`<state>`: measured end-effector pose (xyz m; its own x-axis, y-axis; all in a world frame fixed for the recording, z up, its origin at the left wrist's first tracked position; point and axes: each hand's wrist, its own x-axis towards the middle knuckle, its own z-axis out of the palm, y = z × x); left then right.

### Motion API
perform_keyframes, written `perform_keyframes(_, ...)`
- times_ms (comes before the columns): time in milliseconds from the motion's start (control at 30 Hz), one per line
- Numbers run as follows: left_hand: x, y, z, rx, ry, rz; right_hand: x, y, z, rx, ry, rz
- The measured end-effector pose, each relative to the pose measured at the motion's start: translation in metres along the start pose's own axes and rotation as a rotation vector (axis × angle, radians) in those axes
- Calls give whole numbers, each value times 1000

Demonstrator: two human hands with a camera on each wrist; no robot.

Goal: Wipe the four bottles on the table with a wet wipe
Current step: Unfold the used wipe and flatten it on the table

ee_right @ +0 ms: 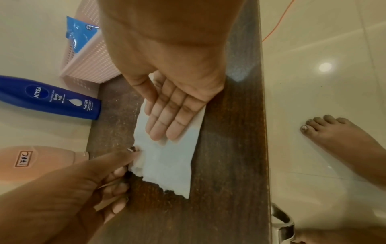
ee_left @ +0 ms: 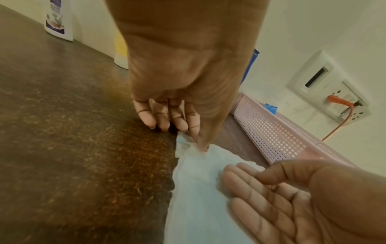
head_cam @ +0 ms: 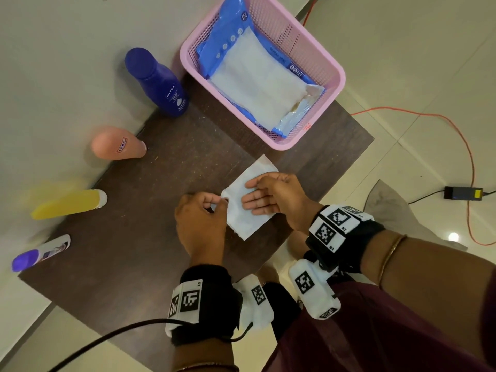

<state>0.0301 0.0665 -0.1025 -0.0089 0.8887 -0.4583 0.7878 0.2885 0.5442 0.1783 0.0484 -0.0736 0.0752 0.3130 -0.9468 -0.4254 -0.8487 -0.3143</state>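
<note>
Our left hand [head_cam: 200,224] pinches the wet wipe's [head_cam: 243,208] near edge between thumb and forefinger; our right hand [head_cam: 271,196] presses it flat on the dark table [head_cam: 134,251] with straight, closed fingers, beside the pink basket [head_cam: 322,63].

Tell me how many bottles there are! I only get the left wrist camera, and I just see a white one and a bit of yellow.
Observer: Four, in a row by the wall: a dark blue bottle, a peach bottle, a yellow bottle and a white bottle with a purple cap.
Operator: What's in the pink basket?
Observer: The pink basket holds a blue pack of wipes.
Operator: Does the wipe hang off the table?
Observer: No, the whole wet wipe lies on the table, near its right edge.
</note>
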Motion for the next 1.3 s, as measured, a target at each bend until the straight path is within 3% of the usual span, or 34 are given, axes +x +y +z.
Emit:
perform_keyframes(367, -5, -5, -9, -2, 132, 64, -5, -9, 6, -18, 14, 98)
perform_keyframes(500, -12, -7, 1, 52, 60, 91, -7, -13, 8, -15, 0, 128)
perform_keyframes(667, -10, -5, 5, -11, 37, 58, -2, -4, 8, -11, 72, 59)
perform_keyframes(833, -7, 1, -5, -19, 2, 115, 0, -1, 8, -20, 79, 37)
perform_keyframes(1067, -3, 0, -9, -38, -3, 24, 3, 2, 7, -17, 59, 16)
perform_keyframes(1300, 3, -2, -6, -90, -70, -18, 3, 20, 11, -137, 143, -264)
